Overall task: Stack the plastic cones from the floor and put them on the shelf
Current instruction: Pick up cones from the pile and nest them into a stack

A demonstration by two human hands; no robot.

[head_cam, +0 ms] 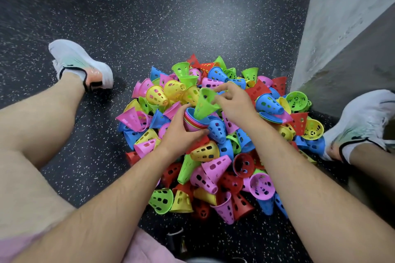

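Barely begun, I'd say. The pile of cones [213,168] sprawls loose over the speckled floor [149,17] between the person's legs, and only a short stack [195,123] of a few nested cones is made. No shelf is in sight, so all the shelving is left to do. The left hand [181,132] curls round the stack, whose mouth tilts up toward 1 o'clock. The right hand [233,102], its forearm lying in from 5 o'clock, pinches a green cone [204,103] near its wide rim. The cone's narrow tip points toward 7 o'clock, right at the stack's mouth. A grey wall [342,28] stands at 2 o'clock.
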